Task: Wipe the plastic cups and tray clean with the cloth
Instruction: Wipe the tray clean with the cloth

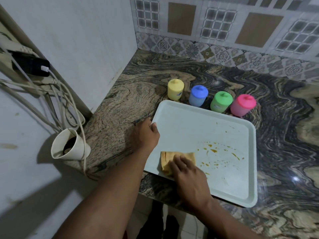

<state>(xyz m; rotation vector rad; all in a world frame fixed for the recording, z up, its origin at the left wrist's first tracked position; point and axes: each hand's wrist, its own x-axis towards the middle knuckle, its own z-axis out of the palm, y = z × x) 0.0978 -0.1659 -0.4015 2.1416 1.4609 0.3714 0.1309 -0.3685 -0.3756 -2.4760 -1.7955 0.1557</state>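
While the right hand [187, 176] presses flat, fingers together, on the cloth [174, 161] at the tray's [198, 125] near-left corner, the left hand [146, 135] clamps the tray's left rim, thumb over the edge. Its near edge overhangs the counter [120, 109], so a hard push could tip or slide it, and one pass may only smear the orange spots [214, 150]. Its long axis runs from near-right to far-left, toward the four cups [212, 99] standing just behind it.
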